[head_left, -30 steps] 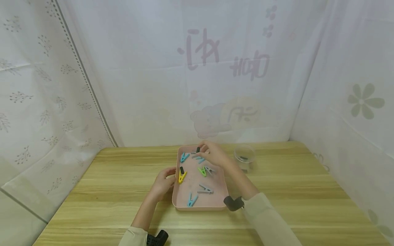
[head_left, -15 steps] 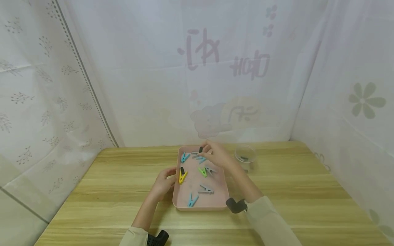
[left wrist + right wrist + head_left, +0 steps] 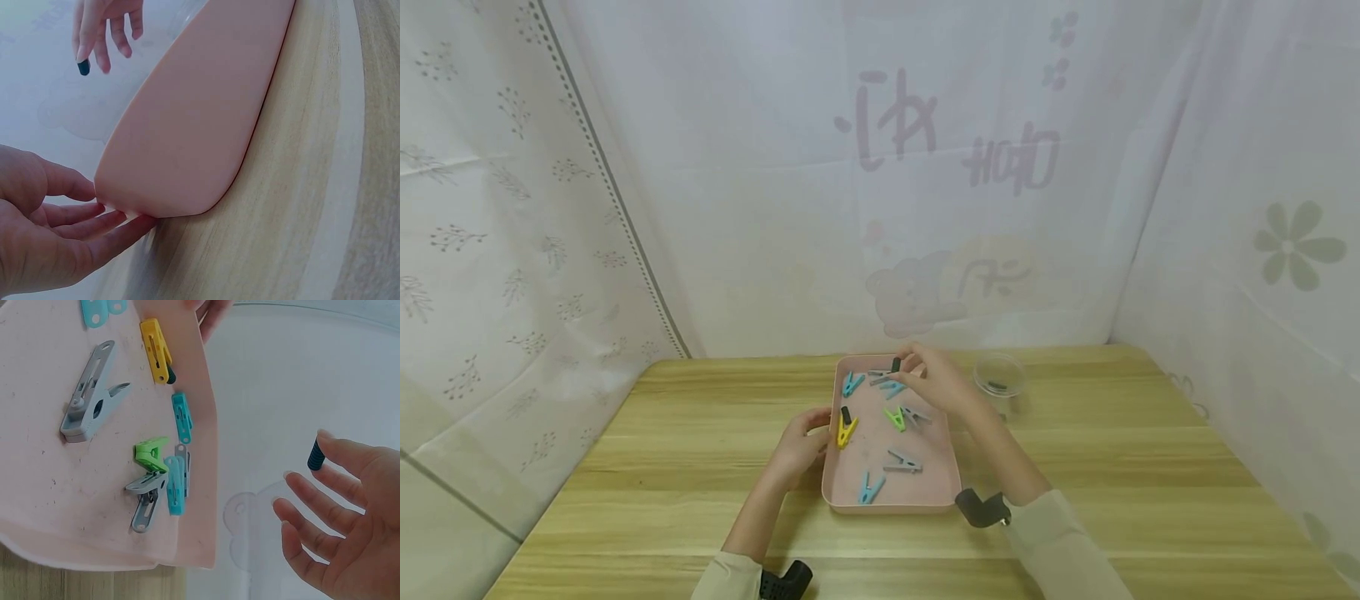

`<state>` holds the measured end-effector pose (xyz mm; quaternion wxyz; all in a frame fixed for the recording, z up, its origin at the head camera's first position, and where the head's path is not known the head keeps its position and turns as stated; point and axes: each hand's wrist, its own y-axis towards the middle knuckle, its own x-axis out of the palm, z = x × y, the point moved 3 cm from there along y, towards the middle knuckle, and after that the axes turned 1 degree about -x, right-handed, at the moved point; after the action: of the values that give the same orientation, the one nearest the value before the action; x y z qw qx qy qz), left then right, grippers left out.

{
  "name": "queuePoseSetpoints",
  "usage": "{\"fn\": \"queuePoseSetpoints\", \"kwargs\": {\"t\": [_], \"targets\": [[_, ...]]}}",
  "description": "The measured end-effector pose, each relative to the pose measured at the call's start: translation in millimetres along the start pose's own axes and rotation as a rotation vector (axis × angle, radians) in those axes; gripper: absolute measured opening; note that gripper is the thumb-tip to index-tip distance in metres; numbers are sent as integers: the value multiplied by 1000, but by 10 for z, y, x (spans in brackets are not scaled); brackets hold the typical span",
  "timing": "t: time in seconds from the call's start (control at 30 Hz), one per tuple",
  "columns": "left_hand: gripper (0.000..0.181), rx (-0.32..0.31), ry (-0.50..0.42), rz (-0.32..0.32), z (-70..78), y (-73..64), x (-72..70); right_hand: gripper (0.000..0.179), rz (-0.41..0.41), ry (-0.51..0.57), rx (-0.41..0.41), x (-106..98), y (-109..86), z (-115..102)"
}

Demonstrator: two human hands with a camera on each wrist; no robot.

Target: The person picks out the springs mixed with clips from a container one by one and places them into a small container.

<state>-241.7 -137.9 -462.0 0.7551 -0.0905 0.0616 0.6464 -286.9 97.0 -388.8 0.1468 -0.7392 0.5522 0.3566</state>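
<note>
In the head view my right hand [image 3: 942,379] is over the far right part of a pink tray [image 3: 891,508]. Between its thumb and index finger it pinches a small dark ribbed cylinder [image 3: 316,455]; the other fingers are spread. My left hand [image 3: 799,447] touches the tray's left side with its fingertips, fingers fairly straight. Several clothes pegs lie in the tray, among them a yellow peg [image 3: 846,433], a green peg [image 3: 895,418], a grey peg [image 3: 904,463] and a light blue peg [image 3: 871,489]. Another dark cylinder [image 3: 846,415] is at the yellow peg.
A clear round container [image 3: 998,358] with something dark inside stands right of the tray, near the back of the wooden table [image 3: 1112,467]. White printed curtains [image 3: 760,208] hang behind and at both sides.
My right hand has moved slightly right, still pinching the dark cylinder. The left hand stays at the tray's side, and the pegs lie as before.
</note>
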Motion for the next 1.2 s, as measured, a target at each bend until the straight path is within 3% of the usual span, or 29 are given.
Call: {"fn": "queuePoseSetpoints", "kwargs": {"t": [1.2], "targets": [[45, 7, -14, 4, -8, 11, -9, 38, 83, -27, 18, -82, -286, 160]]}}
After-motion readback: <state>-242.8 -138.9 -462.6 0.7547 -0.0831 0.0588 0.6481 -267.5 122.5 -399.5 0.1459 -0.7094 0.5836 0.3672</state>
